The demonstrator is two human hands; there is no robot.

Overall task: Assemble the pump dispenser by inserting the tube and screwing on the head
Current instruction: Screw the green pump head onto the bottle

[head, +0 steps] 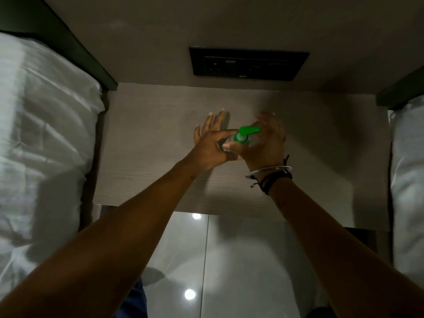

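A small clear bottle point(229, 141) with a green pump head point(246, 132) on its neck is held above the light wooden bedside table point(149, 138). My left hand point(210, 146) pinches the bottle's left side with thumb and forefinger, the other fingers spread upward. My right hand point(267, 143) curls around the green collar and the bottle's right side, its thumb across the front. The nozzle points right. The tube is hidden from view.
White bedding point(43, 138) lies along the left, and more bedding point(408, 180) on the right. A black socket panel point(247, 64) is set in the wall behind the table. Glossy floor tiles point(241, 260) show below the table's front edge.
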